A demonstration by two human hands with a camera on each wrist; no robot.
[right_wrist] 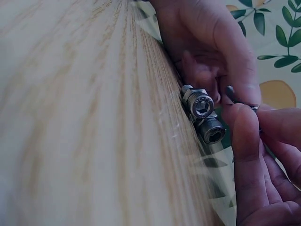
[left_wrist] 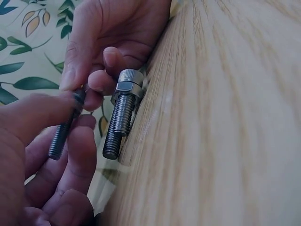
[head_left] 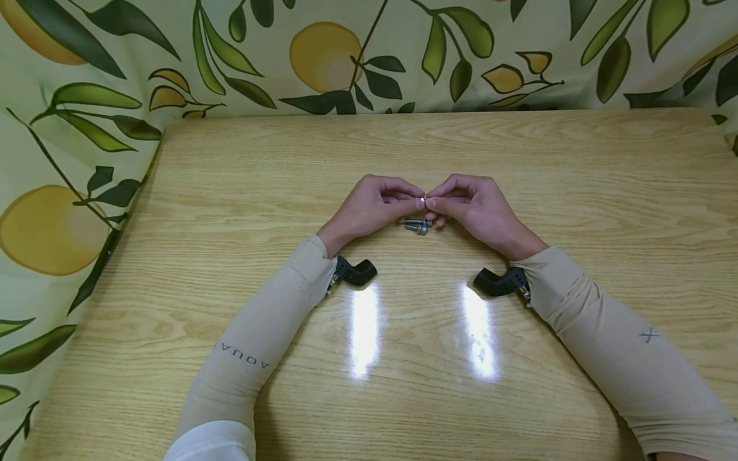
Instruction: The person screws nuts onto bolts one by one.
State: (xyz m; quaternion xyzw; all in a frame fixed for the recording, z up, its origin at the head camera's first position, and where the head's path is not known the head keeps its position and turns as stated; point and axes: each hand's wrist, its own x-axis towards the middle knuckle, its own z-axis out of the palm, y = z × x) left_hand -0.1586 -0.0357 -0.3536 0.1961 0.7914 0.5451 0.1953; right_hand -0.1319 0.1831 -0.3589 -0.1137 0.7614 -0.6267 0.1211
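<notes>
My left hand (head_left: pixel 371 203) and right hand (head_left: pixel 477 206) meet fingertip to fingertip above the table, pinching one small metal bolt between them. In the left wrist view this bolt (left_wrist: pixel 58 141) has its threaded end pointing back under the left palm. A dark ring sits between the fingertips; whether it is the bolt's head or a nut, I cannot tell. Just below the hands lie two socket-head bolts (head_left: pixel 419 226), side by side. On them a hex nut (left_wrist: pixel 125 87) shows close under a knurled head. Their hex sockets (right_wrist: pixel 202 107) face the right wrist camera.
The wood-grain table (head_left: pixel 230 192) stretches around the hands. A patterned cloth (head_left: pixel 369 57) with leaves and fruit hangs along its back and left edges. Black curved mounts (head_left: pixel 359 273) stick out at both wrists, near two bright reflections on the tabletop.
</notes>
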